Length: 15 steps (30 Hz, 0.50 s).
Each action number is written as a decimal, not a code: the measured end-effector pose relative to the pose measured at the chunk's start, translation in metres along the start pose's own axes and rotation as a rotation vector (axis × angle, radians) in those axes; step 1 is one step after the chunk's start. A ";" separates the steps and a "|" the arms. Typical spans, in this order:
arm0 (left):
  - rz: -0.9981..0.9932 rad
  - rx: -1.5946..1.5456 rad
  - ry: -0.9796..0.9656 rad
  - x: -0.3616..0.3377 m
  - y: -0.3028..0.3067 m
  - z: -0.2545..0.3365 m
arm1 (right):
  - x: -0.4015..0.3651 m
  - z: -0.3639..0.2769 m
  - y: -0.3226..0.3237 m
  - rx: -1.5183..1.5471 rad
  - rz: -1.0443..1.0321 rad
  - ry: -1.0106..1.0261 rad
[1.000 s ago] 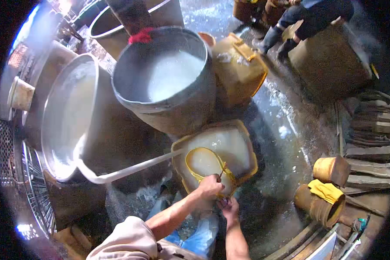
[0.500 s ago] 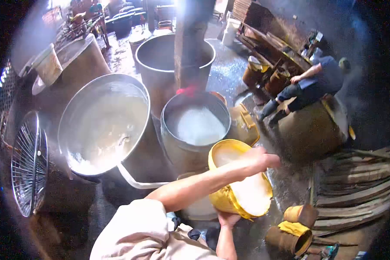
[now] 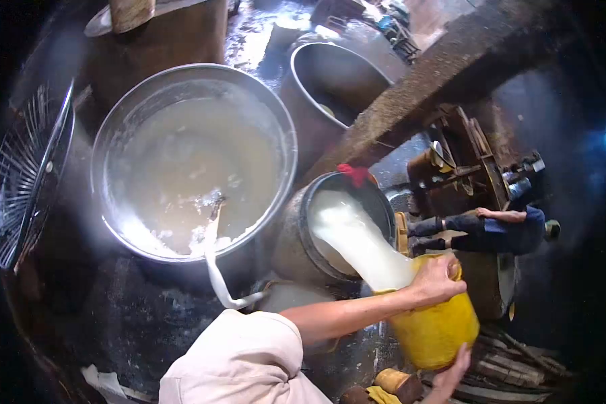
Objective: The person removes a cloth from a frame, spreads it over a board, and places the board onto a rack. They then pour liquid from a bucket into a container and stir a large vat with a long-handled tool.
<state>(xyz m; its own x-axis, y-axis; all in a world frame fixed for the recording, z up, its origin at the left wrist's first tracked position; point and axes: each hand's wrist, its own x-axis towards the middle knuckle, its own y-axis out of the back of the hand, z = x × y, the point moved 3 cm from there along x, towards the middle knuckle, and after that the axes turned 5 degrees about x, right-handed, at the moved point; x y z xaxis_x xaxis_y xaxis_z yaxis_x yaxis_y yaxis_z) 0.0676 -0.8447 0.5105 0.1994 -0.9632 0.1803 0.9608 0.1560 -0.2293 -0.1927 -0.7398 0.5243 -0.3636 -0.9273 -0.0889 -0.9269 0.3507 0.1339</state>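
Observation:
My left hand (image 3: pixel 441 279) grips the upper rim of a yellow bucket (image 3: pixel 438 333), its arm reaching across from the left. Under the bucket's base, my right hand (image 3: pixel 456 370) supports it, fingers against the bottom. The bucket is tipped to the left. From its mouth a thick stream of milky white liquid (image 3: pixel 367 246) runs into a tall round vat (image 3: pixel 291 232). A red cloth (image 3: pixel 353 175) sits at that vat's far rim. To the left, a wide metal pan (image 3: pixel 289 151) holds cloudy liquid, with a pale curved handle (image 3: pixel 215 276) leaning over its edge.
A thick post (image 3: pixel 424 87) slants behind the vat, beside another large tub (image 3: pixel 299 94). At the far left stands a wire fan guard (image 3: pixel 27 182). A person (image 3: pixel 518 225) in dark clothes is at the right. Firewood (image 3: pixel 512 370) and rusty cans (image 3: pixel 397 382) lie lower right.
The bucket, upright and full of white liquid earlier, is now tilted and pouring into the vat. Both hands have moved right with it, and the view has turned.

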 end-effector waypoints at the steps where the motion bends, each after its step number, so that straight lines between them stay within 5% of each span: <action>1: 0.151 -0.068 -0.067 0.004 0.010 -0.005 | 0.002 -0.026 -0.015 -0.162 0.001 0.126; 5: 0.353 -0.551 -0.063 0.003 0.050 -0.014 | 0.007 -0.112 -0.064 -0.481 -0.204 0.424; 7: 0.376 -0.515 -0.043 -0.005 0.063 -0.028 | -0.016 -0.143 -0.099 -0.730 -0.183 0.684; 10: 0.396 -0.669 -0.091 -0.018 0.075 -0.035 | -0.040 -0.155 -0.121 -0.797 -0.162 0.809; 13: 0.356 -0.797 -0.201 -0.024 0.073 -0.016 | -0.049 -0.145 -0.113 -0.788 -0.116 0.964; 15: 0.282 -0.737 -0.235 -0.032 0.062 -0.017 | -0.033 -0.113 -0.065 -0.766 0.159 1.002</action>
<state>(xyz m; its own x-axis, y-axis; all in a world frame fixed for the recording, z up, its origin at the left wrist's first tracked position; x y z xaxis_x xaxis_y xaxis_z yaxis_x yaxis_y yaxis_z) 0.1178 -0.8077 0.4742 0.5282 -0.8255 0.1991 0.5120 0.1226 -0.8502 -0.1098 -0.7471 0.6306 0.0740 -0.6922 0.7179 -0.4676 0.6117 0.6381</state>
